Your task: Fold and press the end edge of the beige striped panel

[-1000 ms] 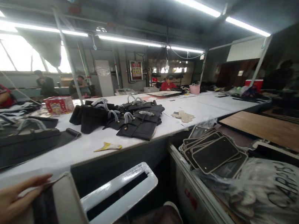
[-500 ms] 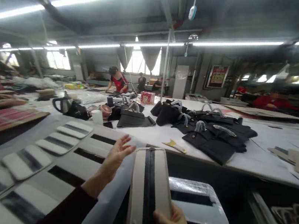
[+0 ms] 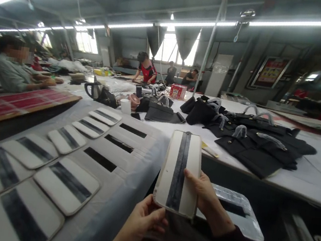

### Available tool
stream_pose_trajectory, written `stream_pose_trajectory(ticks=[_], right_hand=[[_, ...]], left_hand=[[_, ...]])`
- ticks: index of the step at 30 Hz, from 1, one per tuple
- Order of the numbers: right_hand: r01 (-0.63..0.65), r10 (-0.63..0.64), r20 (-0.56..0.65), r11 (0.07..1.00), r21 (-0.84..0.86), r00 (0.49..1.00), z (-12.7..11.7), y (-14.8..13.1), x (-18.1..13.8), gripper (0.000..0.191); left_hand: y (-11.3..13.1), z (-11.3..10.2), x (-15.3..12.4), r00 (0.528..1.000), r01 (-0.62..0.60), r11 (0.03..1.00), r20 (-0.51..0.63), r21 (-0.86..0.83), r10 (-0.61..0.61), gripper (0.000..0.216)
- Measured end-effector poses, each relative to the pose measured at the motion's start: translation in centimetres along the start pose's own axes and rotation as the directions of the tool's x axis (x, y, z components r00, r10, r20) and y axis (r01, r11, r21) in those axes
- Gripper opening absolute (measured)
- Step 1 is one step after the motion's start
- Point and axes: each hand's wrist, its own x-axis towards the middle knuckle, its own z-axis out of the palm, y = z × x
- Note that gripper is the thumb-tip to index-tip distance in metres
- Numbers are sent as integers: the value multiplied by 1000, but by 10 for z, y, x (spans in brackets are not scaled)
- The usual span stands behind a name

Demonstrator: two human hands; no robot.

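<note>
In front of me is a white panel (image 3: 165, 177) with rounded corners and a dark stripe down its middle. It looks thick, and I cannot tell if it is one piece or a stack. My right hand (image 3: 205, 191) grips its right side, thumb on the front face near the stripe. At its lower left corner, my left hand (image 3: 145, 221) closes with thumb and curled fingers; some fingertips are hidden behind the edge. Similar striped panels (image 3: 84, 173) lie in rows on the table to my left.
The pale-covered table (image 3: 138, 165) bears dark strips (image 3: 100, 159). Beyond are black bags (image 3: 252, 150) with wrapped handles, a yellow-bladed scraper (image 3: 210, 150) and a kettle (image 3: 94, 89). A glossy striped panel (image 3: 238, 216) lies low at right. A co-worker (image 3: 14, 66) sits at left.
My left hand has come down from above the table to the panel's lower corner. The panel and right hand have risen in view, and the view has turned left.
</note>
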Motion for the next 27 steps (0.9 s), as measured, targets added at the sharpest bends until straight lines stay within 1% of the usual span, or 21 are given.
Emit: stream_pose_trajectory(ticks=[4, 9, 15, 18, 20, 22, 23, 24, 25, 26, 27], right_hand=[[-15, 15, -5, 1000, -20, 1000, 9, 0, -3, 54], [-26, 26, -20, 999, -44, 999, 14, 0, -5, 57], [-27, 26, -13, 996, -89, 1000, 21, 6, -5, 62], [-26, 25, -13, 994, -109, 1000, 28, 11, -2, 63], [24, -28, -27, 991, -128, 999, 34, 12, -3, 61], [129, -133, -18, 979, -157, 991, 39, 8, -11, 55], [197, -199, 5, 966, -168, 980, 40, 4, -17, 51], [252, -247, 46, 952, -172, 968, 41, 0, -24, 48], [289, -278, 85, 943, -163, 957, 42, -4, -29, 46], [311, -293, 126, 938, -156, 948, 41, -7, -32, 45], [309, -286, 162, 941, -136, 944, 40, -9, -33, 48]], left_hand=[[7, -7, 4, 999, -44, 997, 10, -65, 45, 40], [13, -16, 8, 1000, -31, 985, -7, -168, 30, 40], [26, -26, 6, 990, -41, 987, -142, -158, 19, 31], [28, -31, 11, 979, -58, 993, -198, -99, 38, 27], [28, -32, 13, 972, -74, 996, -228, -49, 61, 25], [26, -28, 8, 963, -96, 995, -251, 9, 95, 25], [24, -25, 4, 960, -98, 994, -258, 55, 109, 26], [24, -22, 0, 953, -81, 994, -287, 80, 101, 28], [24, -19, -2, 959, -16, 996, -281, 90, 40, 30], [24, -17, 0, 960, 29, 993, -280, 115, 4, 33], [26, -15, 6, 968, 68, 985, -248, 161, -26, 35]])
